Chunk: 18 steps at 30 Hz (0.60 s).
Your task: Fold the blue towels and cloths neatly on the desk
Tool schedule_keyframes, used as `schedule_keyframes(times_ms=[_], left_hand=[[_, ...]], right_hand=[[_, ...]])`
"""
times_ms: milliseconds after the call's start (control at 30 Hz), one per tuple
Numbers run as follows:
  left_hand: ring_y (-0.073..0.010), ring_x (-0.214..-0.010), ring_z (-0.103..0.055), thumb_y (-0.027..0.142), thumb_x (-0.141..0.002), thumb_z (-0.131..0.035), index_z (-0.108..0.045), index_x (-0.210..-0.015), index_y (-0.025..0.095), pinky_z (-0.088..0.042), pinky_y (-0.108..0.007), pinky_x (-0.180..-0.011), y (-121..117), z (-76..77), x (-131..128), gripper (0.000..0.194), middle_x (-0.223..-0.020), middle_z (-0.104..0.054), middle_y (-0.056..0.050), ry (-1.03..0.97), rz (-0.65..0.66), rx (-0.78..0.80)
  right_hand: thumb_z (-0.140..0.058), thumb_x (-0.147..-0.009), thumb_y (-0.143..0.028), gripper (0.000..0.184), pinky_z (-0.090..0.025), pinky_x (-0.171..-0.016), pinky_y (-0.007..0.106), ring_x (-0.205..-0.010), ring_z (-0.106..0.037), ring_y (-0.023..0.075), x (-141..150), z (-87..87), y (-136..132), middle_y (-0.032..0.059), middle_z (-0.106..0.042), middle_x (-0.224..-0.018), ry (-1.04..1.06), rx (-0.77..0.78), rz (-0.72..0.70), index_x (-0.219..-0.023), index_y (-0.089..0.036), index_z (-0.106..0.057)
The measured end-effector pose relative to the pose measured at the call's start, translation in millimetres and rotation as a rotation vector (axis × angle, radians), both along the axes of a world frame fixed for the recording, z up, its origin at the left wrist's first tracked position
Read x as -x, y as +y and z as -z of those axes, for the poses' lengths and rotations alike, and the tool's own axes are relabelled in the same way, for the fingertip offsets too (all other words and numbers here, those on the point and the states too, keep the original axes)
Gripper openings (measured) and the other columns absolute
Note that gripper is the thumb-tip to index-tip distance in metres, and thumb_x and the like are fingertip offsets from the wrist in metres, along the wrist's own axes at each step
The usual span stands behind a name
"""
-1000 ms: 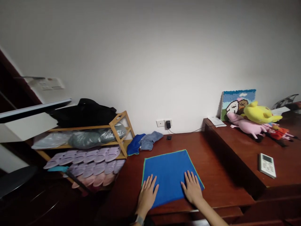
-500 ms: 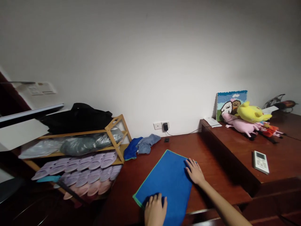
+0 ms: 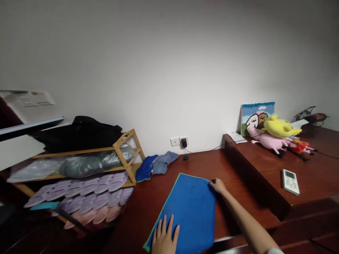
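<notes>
Blue cloth [image 3: 192, 208] lies flat on the brown desk [image 3: 225, 165], in front of the crumpled cloths [image 3: 156, 165]. Left hand [image 3: 165, 236] — palm down on it, fingers spread. Right hand [image 3: 218, 185] — fingers pinched at its far right corner.

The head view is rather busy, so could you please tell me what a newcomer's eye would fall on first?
Probably the bright blue cloth at lower centre, with the left hand spread on it and the right hand at its far right corner. Next might come the yellow plush toy on the right, then the lilac shoes on the left.
</notes>
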<state>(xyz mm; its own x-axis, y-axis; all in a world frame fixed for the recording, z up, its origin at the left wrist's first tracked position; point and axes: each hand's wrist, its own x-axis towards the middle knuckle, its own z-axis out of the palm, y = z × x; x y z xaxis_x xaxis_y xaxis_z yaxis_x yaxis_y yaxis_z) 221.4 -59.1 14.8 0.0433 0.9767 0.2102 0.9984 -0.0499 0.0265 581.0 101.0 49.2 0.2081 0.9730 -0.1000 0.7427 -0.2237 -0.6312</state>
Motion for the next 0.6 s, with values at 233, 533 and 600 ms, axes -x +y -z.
schedule_keyframes(times_ms=[233,533,600], left_hand=[[-0.0293,-0.097,-0.069,0.040,-0.103,-0.037,-0.079,-0.111,0.024,-0.050,-0.043,-0.085,-11.5,-34.7,6.3,0.045,-0.109,-0.078,-0.009,0.030,-0.004,-0.068],[-0.0218,-0.125,-0.064,0.030,-0.102,-0.039,-0.071,-0.122,0.025,-0.049,-0.038,-0.109,124.4,-45.6,3.7,0.038,-0.133,-0.071,-0.006,-0.215,0.268,-0.089],[-0.0203,-0.137,-0.056,0.028,-0.101,-0.041,-0.071,-0.120,0.026,-0.043,-0.037,-0.118,153.8,-45.0,-5.4,0.036,-0.148,-0.063,-0.004,-0.216,0.374,-0.029]], right_hand=[[-0.068,-0.082,-0.029,0.018,-0.046,-0.063,0.023,-0.066,-0.067,0.0167,-10.6,-9.7,31.5,0.0003,-0.069,-0.061,0.104,0.074,-0.169,-0.070,-0.018,-0.076],[-0.064,-0.080,-0.029,0.029,-0.054,-0.078,0.026,-0.089,-0.072,0.0199,-3.9,-31.6,55.4,0.0056,-0.080,-0.098,0.203,-0.109,-0.321,-0.105,-0.017,-0.077],[-0.064,-0.078,-0.024,0.028,-0.054,-0.077,0.026,-0.088,-0.073,0.0195,-2.5,-28.7,55.0,0.0051,-0.080,-0.097,0.192,-0.114,-0.328,-0.102,-0.018,-0.077]])
